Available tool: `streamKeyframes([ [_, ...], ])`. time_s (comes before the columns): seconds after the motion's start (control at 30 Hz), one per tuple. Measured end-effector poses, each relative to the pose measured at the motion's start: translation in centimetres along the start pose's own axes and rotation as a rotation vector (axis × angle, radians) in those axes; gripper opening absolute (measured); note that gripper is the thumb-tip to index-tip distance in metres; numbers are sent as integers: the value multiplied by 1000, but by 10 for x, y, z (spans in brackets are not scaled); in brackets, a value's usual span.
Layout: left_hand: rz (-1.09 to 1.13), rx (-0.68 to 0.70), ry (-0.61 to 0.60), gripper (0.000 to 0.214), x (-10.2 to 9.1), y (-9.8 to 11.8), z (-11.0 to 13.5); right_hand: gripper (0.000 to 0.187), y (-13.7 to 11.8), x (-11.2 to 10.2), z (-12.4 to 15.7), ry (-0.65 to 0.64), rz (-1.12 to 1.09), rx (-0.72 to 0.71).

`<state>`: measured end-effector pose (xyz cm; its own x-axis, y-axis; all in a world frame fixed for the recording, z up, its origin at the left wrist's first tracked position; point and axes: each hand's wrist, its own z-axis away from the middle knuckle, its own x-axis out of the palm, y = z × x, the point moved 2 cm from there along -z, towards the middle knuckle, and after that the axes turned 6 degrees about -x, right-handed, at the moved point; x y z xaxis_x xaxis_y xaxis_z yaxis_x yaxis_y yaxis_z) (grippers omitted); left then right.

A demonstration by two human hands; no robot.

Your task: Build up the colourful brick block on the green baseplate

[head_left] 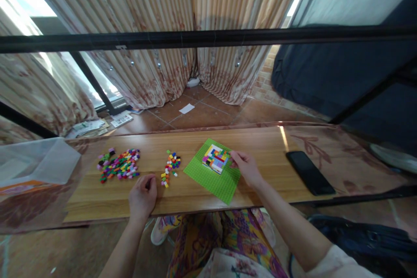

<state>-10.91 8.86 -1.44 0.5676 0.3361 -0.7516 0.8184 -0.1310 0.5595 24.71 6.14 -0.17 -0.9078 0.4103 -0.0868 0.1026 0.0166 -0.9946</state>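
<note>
A green baseplate (215, 186) lies turned at an angle on the wooden board. On it stands a low, roughly square build of toy bricks (215, 159), with white edges and many colours on top. At the build's right side, my right hand (246, 168) has its fingertips pinched together; whatever they hold is too small to tell. My left hand (143, 195) rests curled on the board, its fingers closed and their inside hidden. Close to its right lies a small scatter of loose bricks (167, 167). A bigger pile of mixed bricks (120, 164) spreads behind it to the left.
The long wooden board (192, 200) lies over a patterned cloth (345, 156). Toward the right is a black phone (309, 173). A translucent plastic bin (39, 163) stands at the left end. A black metal bar (208, 38) crosses beyond the board, before curtains (146, 4).
</note>
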Motion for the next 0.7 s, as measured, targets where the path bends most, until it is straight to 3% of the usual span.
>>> streamKeyframes([
  [0.17,-6,5,-6,25,-1,1,0,58,2,-14,10,142,-27,16],
  [0.33,14,-17,-9,26,1,-1,1,53,-5,-12,29,139,102,-30],
  [0.53,39,-51,-29,26,3,0,3,36,-25,33,64,-65,232,-199],
  [0.7,59,-73,-35,24,4,0,5,25,-31,81,84,-354,327,-353],
])
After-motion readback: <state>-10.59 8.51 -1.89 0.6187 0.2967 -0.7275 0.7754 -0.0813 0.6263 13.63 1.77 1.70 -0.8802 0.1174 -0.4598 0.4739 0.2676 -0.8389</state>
